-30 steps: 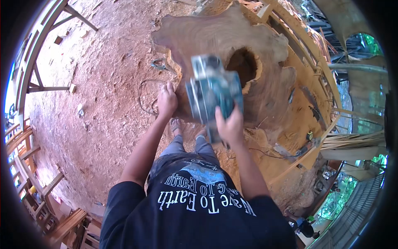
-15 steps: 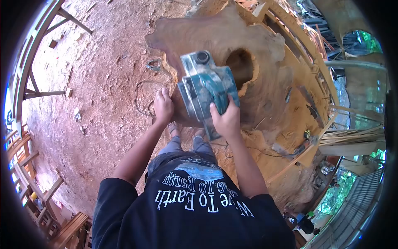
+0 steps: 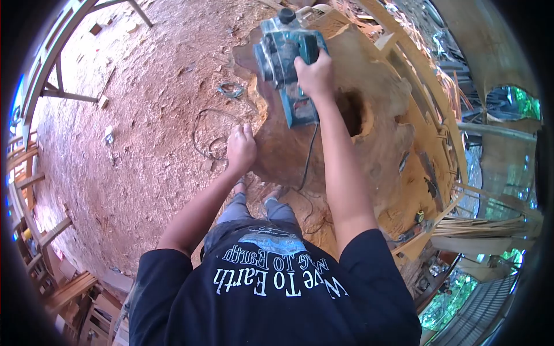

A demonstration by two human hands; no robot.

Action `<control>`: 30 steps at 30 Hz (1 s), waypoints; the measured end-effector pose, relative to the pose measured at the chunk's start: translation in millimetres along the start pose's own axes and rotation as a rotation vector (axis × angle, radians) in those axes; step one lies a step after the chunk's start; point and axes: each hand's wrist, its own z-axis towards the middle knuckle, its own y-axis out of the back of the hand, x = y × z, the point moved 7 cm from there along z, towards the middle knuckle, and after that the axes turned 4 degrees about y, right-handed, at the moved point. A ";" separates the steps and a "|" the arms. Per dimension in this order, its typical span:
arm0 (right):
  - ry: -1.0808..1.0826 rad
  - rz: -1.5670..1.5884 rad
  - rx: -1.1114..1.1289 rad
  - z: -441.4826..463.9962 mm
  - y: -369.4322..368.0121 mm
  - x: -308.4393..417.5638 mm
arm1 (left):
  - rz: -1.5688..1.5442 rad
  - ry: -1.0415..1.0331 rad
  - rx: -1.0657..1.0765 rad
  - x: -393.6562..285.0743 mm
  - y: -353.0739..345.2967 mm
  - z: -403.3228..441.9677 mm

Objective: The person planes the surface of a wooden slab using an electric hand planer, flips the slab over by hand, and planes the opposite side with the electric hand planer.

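Observation:
My right hand (image 3: 316, 76) is wrapped around the handle of a teal electric planer (image 3: 297, 109), which lies over the far part of a large brown wood slab (image 3: 369, 69). The planer has a black front knob, and its dark cord (image 3: 310, 155) hangs from the rear end towards the ground. Close by the slab's near left edge is my left hand (image 3: 241, 150), fingers curled closed; what they hold, if anything, is hidden. A deep hole (image 3: 350, 112) opens in the slab, right of my right forearm. The slab's outline is wavy and irregular.
Shavings cover the ground (image 3: 144, 167). A loop of thin cable (image 3: 195, 130) lies left of my left hand, with a small coil (image 3: 230, 90) farther off. A tape measure (image 3: 419, 216) sits at the right. Wooden frames (image 3: 60, 75) stand at the left; thin strips (image 3: 485, 226) are stacked right.
My right hand has pushed the planer forward, away from my body, across the slab. The cord now shows behind it. My left hand stays near the slab's edge, as the whole view shifts slightly.

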 end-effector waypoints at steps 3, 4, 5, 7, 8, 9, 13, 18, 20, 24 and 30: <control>0.010 0.015 0.002 44.8 -22.9 0.6 | 0.008 -0.004 0.016 -8.4 4.7 -2.8; 0.004 0.025 0.017 61.0 -30.4 -1.2 | 0.016 -0.013 0.015 -11.2 6.7 -3.7; 0.125 0.012 -0.014 73.9 -34.8 2.5 | 0.036 0.002 0.010 -10.9 6.6 -3.6; 0.111 0.119 0.083 83.4 -38.9 12.0 | 0.036 -0.023 -0.062 -8.5 5.0 -0.7; 0.096 0.170 0.137 82.8 -40.5 14.4 | 0.040 -0.030 -0.093 -4.6 3.8 -2.6; 0.181 0.165 0.108 86.2 -46.4 2.4 | 0.059 0.017 -0.034 -9.0 7.5 -5.8; 0.117 0.144 0.073 20.7 -28.6 -13.0 | 0.045 -0.043 -0.208 -3.9 7.9 -4.3; 0.038 0.140 0.175 -146.8 63.2 -6.2 | -0.040 0.021 -0.200 3.8 14.4 -1.2; 0.005 0.162 0.224 -214.1 99.6 -15.5 | -0.113 0.070 -0.247 12.8 13.8 1.6; 0.022 0.190 0.264 -269.2 127.2 -25.6 | -0.105 0.090 -0.292 11.8 18.9 -1.6; 0.049 0.182 0.303 -185.2 78.8 0.7 | -0.047 0.092 -0.377 11.6 20.7 -4.6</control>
